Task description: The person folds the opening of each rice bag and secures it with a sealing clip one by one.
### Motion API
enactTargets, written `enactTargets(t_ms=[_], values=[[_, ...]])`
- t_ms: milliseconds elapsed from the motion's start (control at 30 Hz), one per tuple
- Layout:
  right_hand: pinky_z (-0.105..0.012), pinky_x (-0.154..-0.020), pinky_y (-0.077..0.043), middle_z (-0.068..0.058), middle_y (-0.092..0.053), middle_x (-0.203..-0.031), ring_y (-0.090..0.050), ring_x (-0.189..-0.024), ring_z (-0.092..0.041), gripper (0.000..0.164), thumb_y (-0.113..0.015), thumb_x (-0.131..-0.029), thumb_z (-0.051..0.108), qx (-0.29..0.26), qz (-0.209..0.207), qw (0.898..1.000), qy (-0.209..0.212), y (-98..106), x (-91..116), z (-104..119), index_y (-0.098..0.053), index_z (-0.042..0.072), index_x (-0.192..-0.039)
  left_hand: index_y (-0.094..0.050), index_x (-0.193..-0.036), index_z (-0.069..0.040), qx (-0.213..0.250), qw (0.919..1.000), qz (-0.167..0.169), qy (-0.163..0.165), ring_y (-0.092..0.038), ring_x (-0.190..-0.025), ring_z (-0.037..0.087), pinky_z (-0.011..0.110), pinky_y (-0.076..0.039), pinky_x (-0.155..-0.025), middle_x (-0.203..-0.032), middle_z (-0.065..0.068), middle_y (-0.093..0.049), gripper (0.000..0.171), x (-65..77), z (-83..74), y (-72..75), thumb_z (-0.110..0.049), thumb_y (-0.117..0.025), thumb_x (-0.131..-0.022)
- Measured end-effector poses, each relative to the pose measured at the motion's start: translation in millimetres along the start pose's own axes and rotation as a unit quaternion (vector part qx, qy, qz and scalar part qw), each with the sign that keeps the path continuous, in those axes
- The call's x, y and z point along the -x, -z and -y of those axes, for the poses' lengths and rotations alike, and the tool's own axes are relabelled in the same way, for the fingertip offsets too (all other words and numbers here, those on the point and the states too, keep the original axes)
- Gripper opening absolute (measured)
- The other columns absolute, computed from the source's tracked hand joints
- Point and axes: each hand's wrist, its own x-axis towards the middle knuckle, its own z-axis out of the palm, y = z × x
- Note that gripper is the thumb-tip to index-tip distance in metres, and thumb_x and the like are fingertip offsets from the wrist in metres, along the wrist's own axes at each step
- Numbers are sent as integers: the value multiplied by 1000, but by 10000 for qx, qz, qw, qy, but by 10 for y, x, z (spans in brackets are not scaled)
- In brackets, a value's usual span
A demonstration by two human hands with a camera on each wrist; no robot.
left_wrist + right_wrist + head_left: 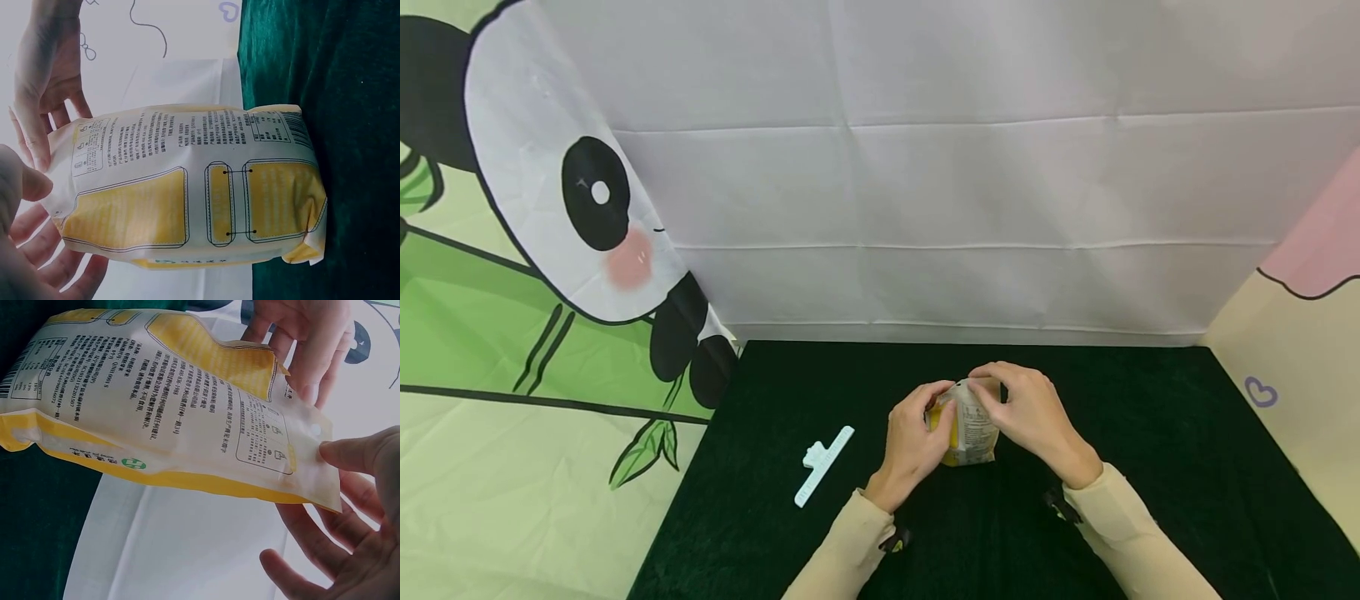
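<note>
A yellow and white printed plastic bag point(976, 433) stands upright on the dark green cloth, its top edge between both hands. My left hand point(916, 432) holds the upper left corner; in the left wrist view the thumb is in front and the fingers point(59, 265) lie behind the bag. At the other top corner, my right hand point(1026, 408) pinches the edge, its thumb point(353, 453) on the printed face and fingers behind. The wrist views show lines of small text, a barcode and yellow panels. No opening shows along the top.
A pale sealing clip point(823, 467) lies on the cloth to the left of my left hand. The green-covered table point(1150, 433) ends at a white backdrop point(925, 183) behind. A panda print point(550, 167) covers the left side, and a cream and pink panel the right.
</note>
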Motion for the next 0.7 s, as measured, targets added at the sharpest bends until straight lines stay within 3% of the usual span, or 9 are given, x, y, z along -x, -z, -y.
enactTargets(t_ms=[200, 400, 533, 700], values=[[-40, -74, -62, -6, -81, -105, -75, -90, -21, 10, -77, -97, 10, 14, 30, 10000, -33, 6, -15, 2, -80, 9, -107, -76, -118, -10, 40, 9993, -371, -75, -71, -90, 17, 41, -64, -78, -109, 6, -78, 17, -43, -2, -36, -18, -67, -106], [-36, -72, -60, -6, -81, -103, -74, -88, -20, 8, -77, -97, 10, 40, 51, 10000, -30, 12, -31, 6, -80, 9, -104, -80, -109, -11, 446, 9979, -458, 142, -72, -90, 15, 34, -64, -81, -106, 4, -80, 20, -94, 8, -43, -24, -65, -108], [-36, -72, -59, -6, -81, -102, -73, -87, -20, 8, -78, -97, 10, 66, 58, 10000, -25, 12, -41, 5, -80, 9, -104, -81, -106, -10, 822, 9950, -388, 419, -73, -85, 13, 26, -62, -76, -104, 5, -82, 21, -131, 23, -30, -25, -65, -107], [-33, -70, -59, -6, -81, -102, -73, -85, -19, 8, -78, -97, 9, 18, 80, 10000, -11, 18, -50, -7, -80, 8, -104, -80, -110, -8, 1255, 9891, -34, 773, -73, -89, 15, 25, -61, -79, -109, 9, -81, 20, -172, 24, -7, -24, -68, -106]])
